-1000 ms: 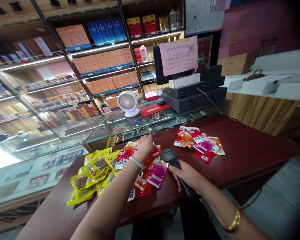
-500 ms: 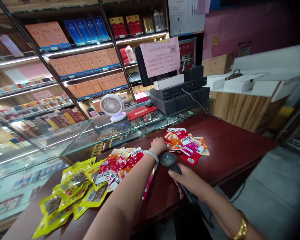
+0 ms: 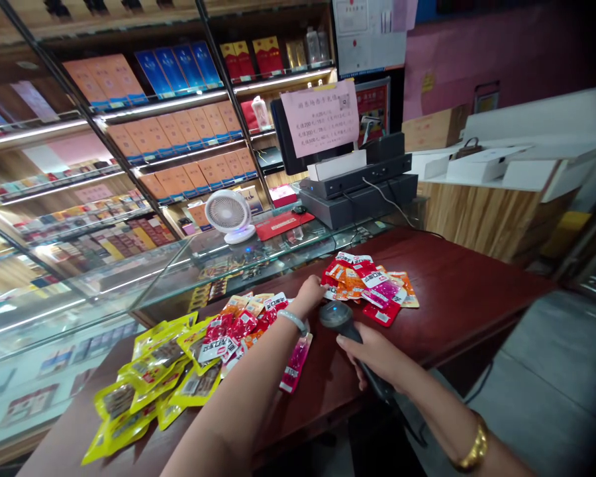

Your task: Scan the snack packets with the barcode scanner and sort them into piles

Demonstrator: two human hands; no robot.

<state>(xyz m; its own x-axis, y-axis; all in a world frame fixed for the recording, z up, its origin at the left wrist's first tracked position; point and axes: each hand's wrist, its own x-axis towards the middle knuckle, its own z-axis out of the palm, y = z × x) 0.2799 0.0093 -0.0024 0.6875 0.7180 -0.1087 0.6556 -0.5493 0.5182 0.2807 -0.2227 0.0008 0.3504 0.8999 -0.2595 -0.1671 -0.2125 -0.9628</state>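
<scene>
Right hand [image 3: 375, 352] gripped barcode scanner [image 3: 338, 317] | left hand [image 3: 310, 293] was at sachet pile [image 3: 372, 281], hold unclear | yellow pouches [image 3: 151, 361] lay left

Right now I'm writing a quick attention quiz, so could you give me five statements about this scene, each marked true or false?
1. The right hand holds a dark scanner. True.
2. The left hand is at the left edge of the rightmost packet pile. True.
3. Yellow packets lie on the brown table. True.
4. The yellow packets lie right of that pile. False: they lie to its left.
5. That pile sits on the glass case. False: it lies on the brown table.
</scene>
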